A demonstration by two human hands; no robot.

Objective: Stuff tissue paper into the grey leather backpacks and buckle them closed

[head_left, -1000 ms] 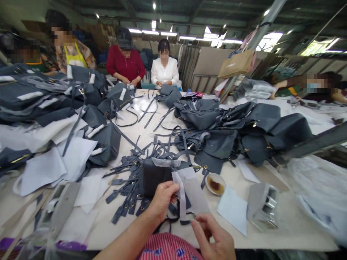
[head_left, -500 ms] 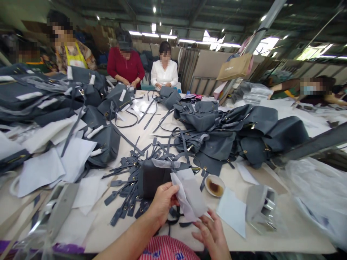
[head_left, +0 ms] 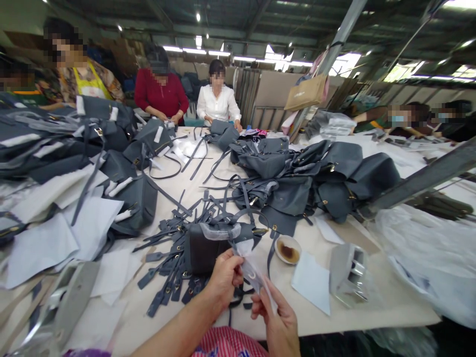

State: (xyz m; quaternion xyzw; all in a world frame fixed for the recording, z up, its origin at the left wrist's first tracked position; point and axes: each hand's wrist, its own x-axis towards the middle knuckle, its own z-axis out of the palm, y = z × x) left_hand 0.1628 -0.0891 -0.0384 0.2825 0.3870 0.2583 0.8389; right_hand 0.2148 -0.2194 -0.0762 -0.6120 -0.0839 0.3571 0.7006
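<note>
My left hand (head_left: 227, 273) pinches the upper end of a thin white tissue sheet (head_left: 254, 270), close to the front of a dark handbag. The sheet's lower end is between the fingers of my right hand (head_left: 274, 310), with the thumb up along it. Narrowed between both hands, the sheet looks gathered or folded. Just beyond stands the dark handbag (head_left: 208, 248), its handle partly wrapped in clear film. To its left, several dark leather straps with buckles (head_left: 173, 270) lie fanned out on the table.
A small dish with brown liquid (head_left: 288, 249) and a pale paper sheet (head_left: 312, 282) lie right of my hands. Tape dispensers (head_left: 349, 272) stand on both sides. Heaps of dark bags (head_left: 282, 158) cover the table's far part, where co-workers (head_left: 218, 99) stand.
My right hand has closed on the sheet's lower end, where its fingers were spread before. The sheet, broad and flat earlier, is now narrow. The whole view has shifted slightly.
</note>
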